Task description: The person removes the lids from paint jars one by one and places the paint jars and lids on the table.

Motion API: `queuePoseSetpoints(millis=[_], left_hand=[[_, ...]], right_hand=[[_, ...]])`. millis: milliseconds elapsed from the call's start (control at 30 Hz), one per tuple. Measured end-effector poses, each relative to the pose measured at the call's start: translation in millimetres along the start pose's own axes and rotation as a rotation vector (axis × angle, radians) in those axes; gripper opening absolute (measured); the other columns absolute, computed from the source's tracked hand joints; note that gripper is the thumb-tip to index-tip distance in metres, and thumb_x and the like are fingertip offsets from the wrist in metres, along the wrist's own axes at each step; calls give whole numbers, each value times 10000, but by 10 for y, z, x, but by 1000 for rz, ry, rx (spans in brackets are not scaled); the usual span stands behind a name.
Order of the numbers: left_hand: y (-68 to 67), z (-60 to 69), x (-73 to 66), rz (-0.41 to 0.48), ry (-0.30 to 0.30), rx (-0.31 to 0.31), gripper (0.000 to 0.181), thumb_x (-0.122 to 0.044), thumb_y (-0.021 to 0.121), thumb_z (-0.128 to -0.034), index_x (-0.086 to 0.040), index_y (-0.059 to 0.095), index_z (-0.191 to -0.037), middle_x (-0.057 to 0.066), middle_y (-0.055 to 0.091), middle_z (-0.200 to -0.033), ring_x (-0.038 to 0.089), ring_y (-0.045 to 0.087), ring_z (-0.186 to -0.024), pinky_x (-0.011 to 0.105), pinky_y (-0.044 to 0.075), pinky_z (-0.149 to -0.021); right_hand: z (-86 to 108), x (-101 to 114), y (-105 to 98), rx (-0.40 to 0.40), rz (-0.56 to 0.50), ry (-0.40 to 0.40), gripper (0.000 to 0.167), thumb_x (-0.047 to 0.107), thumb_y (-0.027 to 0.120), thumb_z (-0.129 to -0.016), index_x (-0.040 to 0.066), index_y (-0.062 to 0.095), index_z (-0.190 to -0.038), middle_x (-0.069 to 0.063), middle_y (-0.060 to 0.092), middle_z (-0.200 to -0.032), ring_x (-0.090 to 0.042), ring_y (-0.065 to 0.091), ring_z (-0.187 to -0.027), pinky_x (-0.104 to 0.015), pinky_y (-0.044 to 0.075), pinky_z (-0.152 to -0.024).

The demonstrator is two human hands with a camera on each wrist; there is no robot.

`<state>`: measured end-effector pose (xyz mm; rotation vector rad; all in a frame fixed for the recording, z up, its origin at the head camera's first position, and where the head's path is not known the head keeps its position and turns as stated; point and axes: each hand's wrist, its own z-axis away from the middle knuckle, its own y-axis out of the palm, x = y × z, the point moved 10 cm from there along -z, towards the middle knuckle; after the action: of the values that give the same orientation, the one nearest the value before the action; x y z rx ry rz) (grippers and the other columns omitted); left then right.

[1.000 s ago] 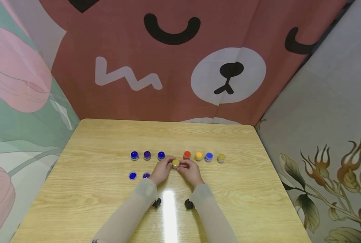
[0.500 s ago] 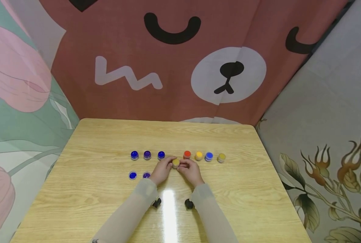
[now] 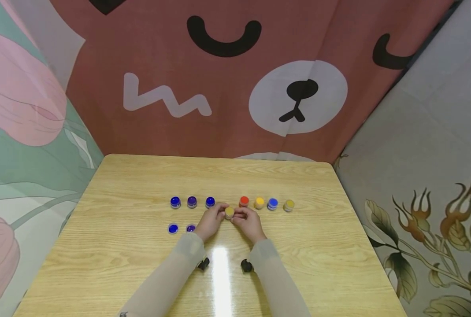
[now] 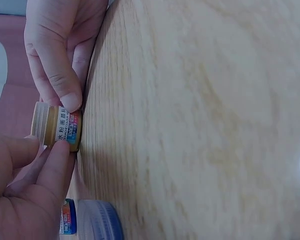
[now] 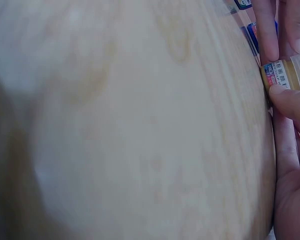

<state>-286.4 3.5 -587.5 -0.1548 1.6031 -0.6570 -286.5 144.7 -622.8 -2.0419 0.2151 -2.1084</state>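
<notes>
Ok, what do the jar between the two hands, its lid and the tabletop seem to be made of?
Jar: probably smooth, clear plastic, as mustard colour seems to show through its wall; glass stays possible.
Lid: likely translucent plastic, judging by its pale, finely ridged side.
Tabletop: wood or wood-look laminate, glossy, with visible grain and a bright reflection.

The table (image 3: 322, 264) has a smooth, glossy wood-grain top, with a bright streak of light on its near side. The held jar (image 4: 54, 116) looks like clear plastic, with a ridged lid (image 4: 40, 121) and paper-like label (image 4: 66, 122). The far curtain (image 3: 231, 132) is matt, creased cloth.
</notes>
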Motion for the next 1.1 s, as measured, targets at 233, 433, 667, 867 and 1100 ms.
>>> queuePoseSetpoints(millis=[233, 433, 667, 867, 1100], left_hand=[[10, 11, -24, -47, 39, 10, 372, 16, 528, -1022, 5, 566, -1391, 212, 572, -1406, 389, 513, -1327, 513, 407, -1128], [15, 5, 0, -22, 26, 1, 349, 14, 550, -1014, -1, 581, -1362, 200, 598, -1368, 370, 564, -1271, 502, 446, -1094], [26, 1, 27, 87, 1, -10, 316, 16, 609, -986, 42, 545, -1295, 227, 639, -1261, 369, 609, -1207, 455, 504, -1041], [33, -6, 1, 20, 46, -2, 384, 33, 593, -986, 30, 554, -1368, 227, 607, -1343, 372, 584, -1247, 479, 473, -1072], [34, -15, 18, 46, 41, -8, 335, 23, 603, -986, 40, 570, -1319, 221, 623, -1300, 364, 605, -1212, 472, 490, -1053]], right_hand=[[5, -2, 5, -3, 14, 1, 266, -40, 770, -857, -48, 710, -1116, -140, 721, -1026, -206, 700, -927, -234, 591, -794], [11, -5, 0, -1, 21, 7, 269, -41, 769, -856, -49, 709, -1118, -142, 717, -1032, -199, 697, -922, -242, 593, -798], [8, 7, 0, -5, 12, -6, 262, -54, 762, -856, -51, 710, -1112, -145, 719, -1026, -215, 700, -927, -237, 592, -797], [16, 5, 1, -7, 9, -3, 257, -43, 765, -861, -52, 709, -1112, -141, 718, -1024, -204, 699, -923, -234, 592, -792], [11, -5, -7, -11, 11, 11, 254, -33, 766, -865, -42, 714, -1114, -137, 717, -1036, -202, 696, -932, -239, 590, -799]])
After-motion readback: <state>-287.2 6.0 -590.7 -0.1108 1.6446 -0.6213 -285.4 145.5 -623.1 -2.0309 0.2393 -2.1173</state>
